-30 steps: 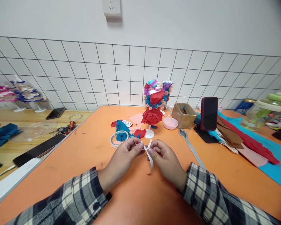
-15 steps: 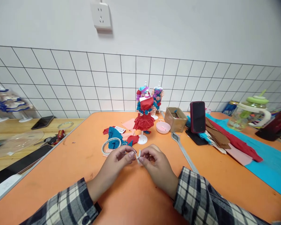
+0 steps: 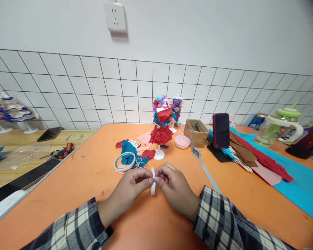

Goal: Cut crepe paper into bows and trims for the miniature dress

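My left hand [image 3: 131, 187] and my right hand [image 3: 174, 189] meet over the orange table [image 3: 88, 180], fingertips pinched together on a short white tape strip [image 3: 153, 181] that hangs down between them. Both wrists rest on the table in plaid sleeves. Just beyond my hands lies a roll of white tape [image 3: 124, 161] beside blue and red fabric scraps [image 3: 131, 154]. Further back stands a small mannequin in a red paper dress [image 3: 161, 130] on a white stand.
A pink bowl [image 3: 182, 141], a cardboard box [image 3: 196, 130] and a propped phone [image 3: 220, 130] sit at the back right, with layered coloured paper [image 3: 263, 159] and a green-lidded bottle [image 3: 279, 126]. A wooden table [image 3: 21, 156] on the left holds phones, keys and dressed mannequins.
The white strip looped between my fingers earlier; now it hangs straighter and shorter. My hands have drawn closer together and lowered slightly. The view has shifted a little.
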`<state>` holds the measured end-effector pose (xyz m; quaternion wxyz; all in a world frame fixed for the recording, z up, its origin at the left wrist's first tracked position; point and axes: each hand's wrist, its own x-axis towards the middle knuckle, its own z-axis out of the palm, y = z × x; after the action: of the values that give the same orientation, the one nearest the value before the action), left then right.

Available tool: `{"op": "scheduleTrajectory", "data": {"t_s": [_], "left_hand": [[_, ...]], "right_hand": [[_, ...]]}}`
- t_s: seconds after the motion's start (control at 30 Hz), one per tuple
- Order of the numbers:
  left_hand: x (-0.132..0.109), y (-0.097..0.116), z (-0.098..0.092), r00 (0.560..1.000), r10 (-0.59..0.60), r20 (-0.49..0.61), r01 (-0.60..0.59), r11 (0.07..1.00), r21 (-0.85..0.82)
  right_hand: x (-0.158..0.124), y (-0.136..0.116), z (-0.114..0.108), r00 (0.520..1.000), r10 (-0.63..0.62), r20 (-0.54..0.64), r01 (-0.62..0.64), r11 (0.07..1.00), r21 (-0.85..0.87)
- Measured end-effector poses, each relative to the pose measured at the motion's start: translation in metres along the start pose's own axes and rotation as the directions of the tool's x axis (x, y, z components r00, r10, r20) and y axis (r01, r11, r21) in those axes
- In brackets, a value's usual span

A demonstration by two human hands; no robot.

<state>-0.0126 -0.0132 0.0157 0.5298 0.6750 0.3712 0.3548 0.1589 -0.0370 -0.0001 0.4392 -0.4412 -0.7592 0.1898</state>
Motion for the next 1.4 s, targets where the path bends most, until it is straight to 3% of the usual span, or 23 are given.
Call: {"op": "scheduleTrajectory", "data": {"t_s": [0.07, 0.17, 0.23, 0.37, 0.57, 0.73, 0.83, 1.03, 1.2, 1.27, 1.4], "left_hand": [[-0.001, -0.002, 0.003, 0.999, -0.040, 0.000, 0.040, 0.994, -0.102], [-0.004, -0.006, 0.008, 0.989, -0.148, 0.032, 0.149, 0.924, -0.353], [-0.004, -0.009, 0.011, 0.975, -0.217, 0.041, 0.208, 0.836, -0.509], [-0.003, -0.010, 0.012, 0.966, -0.255, 0.039, 0.223, 0.752, -0.621], [-0.002, 0.000, 0.010, 0.979, -0.180, -0.093, 0.113, 0.866, -0.487], [-0.001, 0.003, 0.007, 0.981, -0.157, -0.118, 0.103, 0.923, -0.370], [0.000, 0.002, 0.007, 0.982, -0.148, -0.113, 0.102, 0.935, -0.341], [-0.001, -0.003, 0.006, 0.984, -0.139, -0.114, 0.087, 0.922, -0.377], [-0.002, -0.003, 0.003, 0.987, -0.155, -0.035, 0.114, 0.848, -0.518], [-0.002, -0.003, 0.004, 0.988, -0.154, -0.023, 0.124, 0.868, -0.481], [0.002, -0.005, 0.010, 0.981, -0.160, -0.108, 0.114, 0.931, -0.346]], "right_hand": [[-0.001, -0.001, -0.001, 0.988, -0.152, 0.004, 0.151, 0.978, -0.140], [-0.002, -0.003, -0.004, 0.888, -0.454, 0.074, 0.448, 0.817, -0.364], [-0.002, -0.004, -0.007, 0.860, -0.507, 0.065, 0.481, 0.759, -0.438], [-0.002, -0.004, -0.011, 0.924, -0.379, -0.050, 0.309, 0.818, -0.485], [-0.002, -0.003, -0.012, 0.944, -0.322, -0.069, 0.258, 0.854, -0.453], [-0.002, -0.004, -0.016, 0.953, -0.282, -0.109, 0.206, 0.870, -0.448], [-0.003, -0.006, -0.014, 0.973, -0.192, -0.127, 0.126, 0.907, -0.402], [0.001, 0.000, -0.009, 0.987, 0.147, -0.062, -0.153, 0.983, -0.105], [0.008, 0.007, -0.015, 0.979, 0.203, 0.026, -0.204, 0.977, 0.060], [0.009, 0.007, -0.014, 0.967, 0.241, 0.085, -0.254, 0.943, 0.216], [0.010, 0.008, -0.006, 0.930, 0.340, 0.143, -0.367, 0.821, 0.436]]}}
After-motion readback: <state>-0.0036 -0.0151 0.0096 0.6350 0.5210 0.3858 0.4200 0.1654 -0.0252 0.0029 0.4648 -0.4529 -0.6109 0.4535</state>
